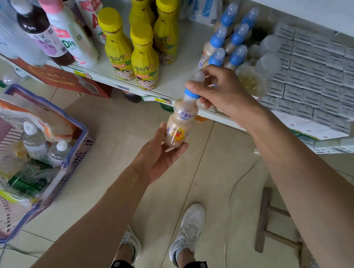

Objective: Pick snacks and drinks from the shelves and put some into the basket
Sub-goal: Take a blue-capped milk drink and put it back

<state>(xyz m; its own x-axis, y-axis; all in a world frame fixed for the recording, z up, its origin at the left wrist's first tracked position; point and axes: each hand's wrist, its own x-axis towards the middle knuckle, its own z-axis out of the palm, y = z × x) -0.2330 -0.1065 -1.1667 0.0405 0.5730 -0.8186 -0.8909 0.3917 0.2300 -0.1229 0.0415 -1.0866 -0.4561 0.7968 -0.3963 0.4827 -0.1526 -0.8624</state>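
Basket sat on floor, well left of both hands. Small milk drink bottle upright between hands: right hand pinched its blue neck from above; left hand cupped its base, fingers curled.

Beige drink bottle with blue collar and yellow duck print; pink basket rimmed in purple-blue.
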